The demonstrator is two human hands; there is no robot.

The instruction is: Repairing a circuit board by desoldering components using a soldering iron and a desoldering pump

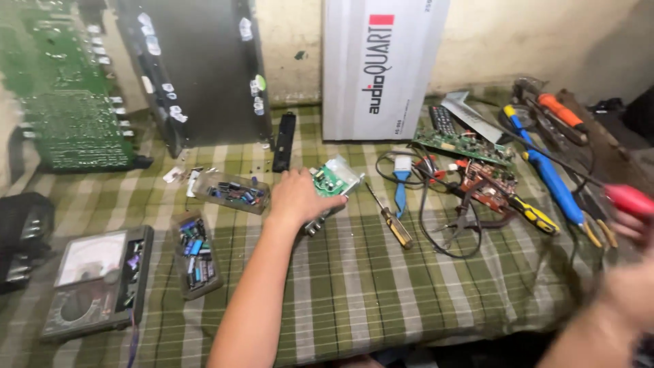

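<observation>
The small green board [332,182] lies on the checked cloth [381,279] near the middle, just in front of the white box [381,68], and your left hand [296,199] rests on its left edge, fingers curled together over it. Your right hand [630,272] is blurred at the right edge, closed on a red-handled tool [628,200]; how its fingers sit you cannot tell. Just left of your left hand sit two clear trays of small parts [231,191] [195,253], and further left a meter [95,279]. To the right of the board lies a yellow-handled screwdriver [390,219], then a blue brush [402,182], tangled wires [443,225] and blue-handled tools [553,182].
</observation>
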